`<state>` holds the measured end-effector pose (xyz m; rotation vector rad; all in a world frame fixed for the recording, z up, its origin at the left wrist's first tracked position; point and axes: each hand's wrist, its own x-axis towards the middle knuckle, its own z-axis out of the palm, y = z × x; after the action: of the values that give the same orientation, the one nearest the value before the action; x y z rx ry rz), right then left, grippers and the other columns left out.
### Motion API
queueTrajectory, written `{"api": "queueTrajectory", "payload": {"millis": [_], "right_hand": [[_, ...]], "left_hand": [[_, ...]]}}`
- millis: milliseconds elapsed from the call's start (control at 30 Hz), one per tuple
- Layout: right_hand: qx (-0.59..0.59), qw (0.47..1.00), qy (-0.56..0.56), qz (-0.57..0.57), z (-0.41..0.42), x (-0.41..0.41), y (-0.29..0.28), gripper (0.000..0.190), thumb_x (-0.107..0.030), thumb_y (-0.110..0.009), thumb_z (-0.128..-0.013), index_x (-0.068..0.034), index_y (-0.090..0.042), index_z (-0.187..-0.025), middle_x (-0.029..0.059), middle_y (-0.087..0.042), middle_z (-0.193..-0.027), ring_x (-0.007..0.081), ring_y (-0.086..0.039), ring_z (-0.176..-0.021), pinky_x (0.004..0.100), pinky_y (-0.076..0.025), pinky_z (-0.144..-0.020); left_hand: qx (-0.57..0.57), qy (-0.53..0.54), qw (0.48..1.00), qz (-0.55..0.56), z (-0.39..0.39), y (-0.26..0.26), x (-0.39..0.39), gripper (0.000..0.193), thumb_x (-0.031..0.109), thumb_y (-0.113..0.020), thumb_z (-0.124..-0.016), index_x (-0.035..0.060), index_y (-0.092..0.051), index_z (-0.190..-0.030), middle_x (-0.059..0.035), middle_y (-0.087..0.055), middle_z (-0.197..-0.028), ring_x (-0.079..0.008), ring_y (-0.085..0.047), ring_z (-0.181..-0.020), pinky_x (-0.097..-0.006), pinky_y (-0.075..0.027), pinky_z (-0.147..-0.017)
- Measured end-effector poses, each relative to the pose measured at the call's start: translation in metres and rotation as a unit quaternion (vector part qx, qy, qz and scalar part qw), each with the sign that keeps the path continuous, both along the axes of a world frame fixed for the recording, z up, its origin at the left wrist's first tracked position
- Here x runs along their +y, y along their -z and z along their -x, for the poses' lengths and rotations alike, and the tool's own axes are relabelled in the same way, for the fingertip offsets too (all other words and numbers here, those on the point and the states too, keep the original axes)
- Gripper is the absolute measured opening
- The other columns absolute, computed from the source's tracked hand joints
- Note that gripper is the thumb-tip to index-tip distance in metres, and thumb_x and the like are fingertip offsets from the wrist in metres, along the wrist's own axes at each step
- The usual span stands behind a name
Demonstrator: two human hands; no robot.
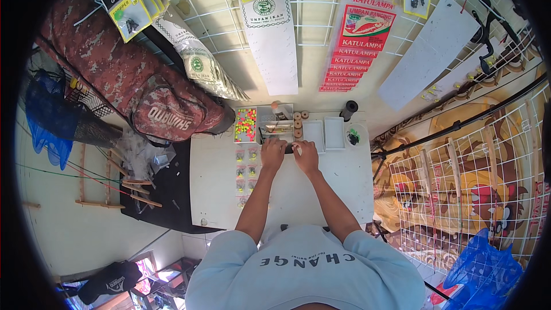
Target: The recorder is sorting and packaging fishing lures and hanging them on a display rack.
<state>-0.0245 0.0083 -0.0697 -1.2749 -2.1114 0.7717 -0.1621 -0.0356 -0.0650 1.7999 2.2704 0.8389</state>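
Note:
Both of my hands are over the white table (340,185), close together near its far side. My left hand (273,153) is curled at the left edge of a small dark object (289,149), its fingertips on it. From the other side my right hand (306,155) pinches at the same object with thumb and fingers. What the object is cannot be made out. Left of my left forearm, several small clear packets (239,170) with green-yellow and dark pieces lie in two columns. Beyond my hands stands a clear compartment box (287,110) with a bottle (279,111) and thin tools.
Orange and yellow beads fill a white tray (246,125). Brown spools (297,124), two white trays (313,131) (334,133), a dark cylinder (348,111) and a round dish (355,136) line the back. A camouflage fishing bag (172,114) leans at left; bait packets (351,51) hang from a wire grid.

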Motion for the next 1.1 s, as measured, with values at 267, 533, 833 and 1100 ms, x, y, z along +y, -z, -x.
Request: {"api": "queueTrajectory", "payload": {"millis": [267, 533, 833, 1100], "right_hand": [[-0.008, 1.000, 0.010, 0.020, 0.000, -0.001, 0.001, 0.015, -0.015, -0.065, -0.081, -0.011, -0.069, -0.095, 0.0065, -0.063, -0.089, 0.0282, -0.054, -0.089, 0.0378, -0.046, -0.080], [0.018, 0.998, 0.050, 0.027, 0.004, -0.003, 0.001, 0.016, -0.015, -0.066, -0.080, -0.011, -0.069, -0.095, 0.0064, -0.064, -0.090, 0.0282, -0.054, -0.090, 0.0364, -0.046, -0.082], [0.061, 0.997, 0.048, -0.018, 0.004, -0.011, -0.017, 0.023, -0.009, -0.068, -0.078, -0.015, -0.071, -0.101, 0.0044, -0.063, -0.091, 0.0260, -0.052, -0.093, 0.0354, -0.043, -0.084], [0.063, 0.997, 0.031, -0.044, -0.001, -0.018, -0.018, 0.022, -0.011, -0.072, -0.075, -0.016, -0.073, -0.097, 0.0035, -0.062, -0.090, 0.0235, -0.051, -0.092, 0.0333, -0.041, -0.082]], "left_hand": [[0.090, 0.057, 0.994, 0.018, 0.005, 0.006, 0.005, 0.012, 0.016, -0.058, -0.082, 0.0103, -0.068, -0.079, -0.0043, -0.061, -0.087, -0.0262, -0.056, -0.090, -0.0383, -0.047, -0.077], [-0.015, 0.017, 0.999, 0.036, 0.005, -0.003, -0.002, 0.005, 0.015, -0.070, -0.075, 0.0128, -0.071, -0.079, -0.0016, -0.064, -0.086, -0.0253, -0.055, -0.089, -0.0373, -0.047, -0.080], [-0.113, -0.015, 0.992, -0.048, 0.011, -0.024, -0.019, 0.006, 0.012, -0.071, -0.074, 0.0142, -0.071, -0.080, -0.0004, -0.064, -0.089, -0.0246, -0.055, -0.094, -0.0381, -0.046, -0.082], [-0.175, 0.010, 0.978, -0.114, 0.017, -0.043, -0.043, 0.012, 0.005, -0.072, -0.074, 0.0120, -0.070, -0.084, -0.0020, -0.063, -0.094, -0.0236, -0.053, -0.099, -0.0363, -0.042, -0.088]]}}
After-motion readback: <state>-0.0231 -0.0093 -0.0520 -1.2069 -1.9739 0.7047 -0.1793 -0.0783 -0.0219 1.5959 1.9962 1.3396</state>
